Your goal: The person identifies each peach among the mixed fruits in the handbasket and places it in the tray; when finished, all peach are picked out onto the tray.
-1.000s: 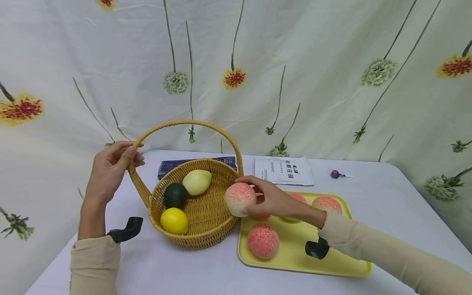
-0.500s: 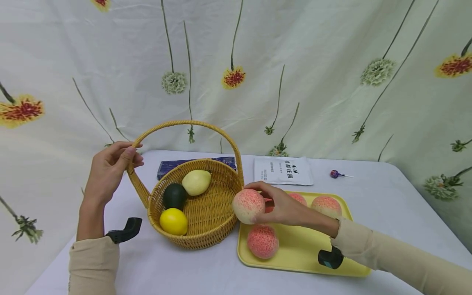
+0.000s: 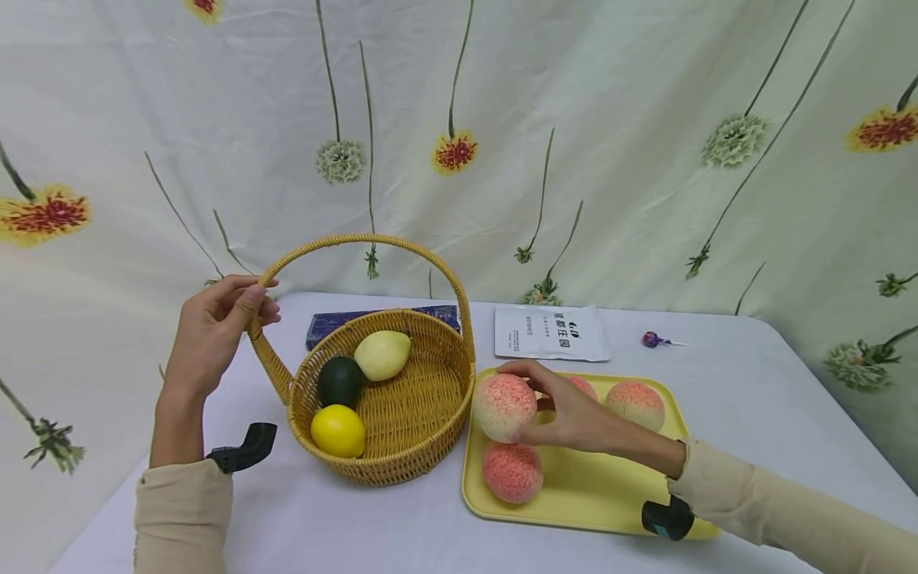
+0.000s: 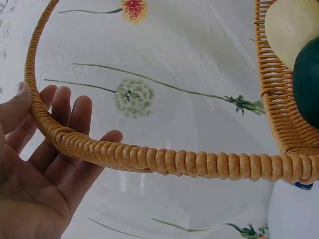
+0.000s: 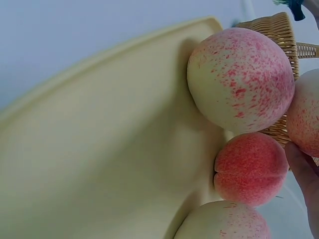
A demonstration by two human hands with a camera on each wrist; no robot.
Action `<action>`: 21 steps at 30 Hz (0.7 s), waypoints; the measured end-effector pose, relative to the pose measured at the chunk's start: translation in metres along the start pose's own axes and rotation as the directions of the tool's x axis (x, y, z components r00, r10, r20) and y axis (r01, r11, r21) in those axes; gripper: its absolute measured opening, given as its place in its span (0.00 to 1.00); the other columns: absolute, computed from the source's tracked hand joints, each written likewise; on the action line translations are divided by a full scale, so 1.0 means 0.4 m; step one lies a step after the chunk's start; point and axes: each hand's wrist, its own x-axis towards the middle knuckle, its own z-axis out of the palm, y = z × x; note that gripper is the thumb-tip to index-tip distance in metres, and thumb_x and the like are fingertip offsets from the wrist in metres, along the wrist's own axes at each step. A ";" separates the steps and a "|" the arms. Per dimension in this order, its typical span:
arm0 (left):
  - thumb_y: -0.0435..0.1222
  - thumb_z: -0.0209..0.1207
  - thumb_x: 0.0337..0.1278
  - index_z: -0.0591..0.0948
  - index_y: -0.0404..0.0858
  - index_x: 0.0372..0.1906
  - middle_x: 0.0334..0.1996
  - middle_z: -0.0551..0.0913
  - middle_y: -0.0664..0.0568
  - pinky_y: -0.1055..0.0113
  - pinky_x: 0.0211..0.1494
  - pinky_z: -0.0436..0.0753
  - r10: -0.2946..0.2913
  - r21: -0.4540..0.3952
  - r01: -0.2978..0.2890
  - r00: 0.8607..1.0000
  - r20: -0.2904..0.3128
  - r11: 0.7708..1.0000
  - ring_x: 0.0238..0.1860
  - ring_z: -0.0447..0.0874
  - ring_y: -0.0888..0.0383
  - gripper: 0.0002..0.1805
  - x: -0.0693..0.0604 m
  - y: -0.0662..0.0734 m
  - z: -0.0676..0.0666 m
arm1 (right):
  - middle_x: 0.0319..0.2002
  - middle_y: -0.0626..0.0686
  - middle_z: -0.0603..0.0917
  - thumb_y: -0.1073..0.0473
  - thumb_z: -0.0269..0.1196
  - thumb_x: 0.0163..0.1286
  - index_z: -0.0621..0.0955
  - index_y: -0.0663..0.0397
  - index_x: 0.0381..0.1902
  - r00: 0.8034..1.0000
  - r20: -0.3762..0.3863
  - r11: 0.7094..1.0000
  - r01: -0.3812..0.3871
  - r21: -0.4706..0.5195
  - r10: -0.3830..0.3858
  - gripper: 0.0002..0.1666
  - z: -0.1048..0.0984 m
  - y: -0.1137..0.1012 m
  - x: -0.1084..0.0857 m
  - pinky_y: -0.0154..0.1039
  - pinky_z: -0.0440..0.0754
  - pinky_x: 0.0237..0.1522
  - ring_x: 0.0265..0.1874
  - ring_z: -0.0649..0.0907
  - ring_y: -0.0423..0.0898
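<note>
My left hand (image 3: 208,339) holds the left side of the tall handle (image 3: 358,237) of a wicker basket (image 3: 402,422); the left wrist view shows the thumb on one side and fingers (image 4: 84,117) behind it. Inside the basket lie a yellow lemon (image 3: 338,431), a dark green avocado-like fruit (image 3: 340,383) and a pale yellow-green fruit (image 3: 383,355). My right hand (image 3: 566,406) grips a pink and cream peach (image 3: 505,407) above the left end of a yellow tray (image 3: 602,478). Another peach (image 3: 512,474) sits on the tray just below it.
More peaches (image 3: 635,404) stand along the tray's back side, one redder peach (image 5: 251,169) among them. Behind the basket lies a dark blue packet (image 3: 330,327). A white pouch (image 3: 551,333) and a lollipop (image 3: 653,339) lie at the back, before a flowered cloth.
My right hand has moved right and slightly toward me with the peach, from the basket's right rim to over the tray. The left hand and basket stay in place.
</note>
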 end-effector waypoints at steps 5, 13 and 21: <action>0.37 0.50 0.70 0.76 0.30 0.55 0.29 0.82 0.61 0.81 0.41 0.80 0.001 -0.005 -0.001 1.000 0.002 1.000 0.33 0.83 0.67 0.17 -0.001 0.000 -0.001 | 0.60 0.50 0.73 0.60 0.69 0.56 0.65 0.46 0.67 1.000 -0.016 1.000 0.014 0.002 -0.014 0.42 -0.003 -0.004 -0.008 0.43 0.80 0.52 0.53 0.77 0.50; 0.38 0.50 0.70 0.77 0.31 0.55 0.29 0.82 0.61 0.81 0.41 0.80 0.004 -0.004 -0.004 1.000 0.002 1.000 0.33 0.83 0.68 0.17 0.000 0.000 -0.001 | 0.61 0.49 0.73 0.60 0.69 0.57 0.64 0.44 0.68 0.999 -0.034 1.000 -0.012 -0.002 0.012 0.43 -0.014 -0.024 -0.025 0.41 0.78 0.55 0.58 0.75 0.48; 0.39 0.50 0.70 0.77 0.31 0.55 0.29 0.82 0.61 0.81 0.41 0.80 0.004 -0.005 -0.004 1.000 0.002 1.000 0.33 0.83 0.67 0.17 0.001 -0.001 0.000 | 0.59 0.50 0.73 0.60 0.68 0.60 0.64 0.43 0.69 0.999 -0.035 0.999 -0.037 0.005 0.037 0.41 -0.032 -0.028 -0.050 0.41 0.78 0.55 0.57 0.76 0.50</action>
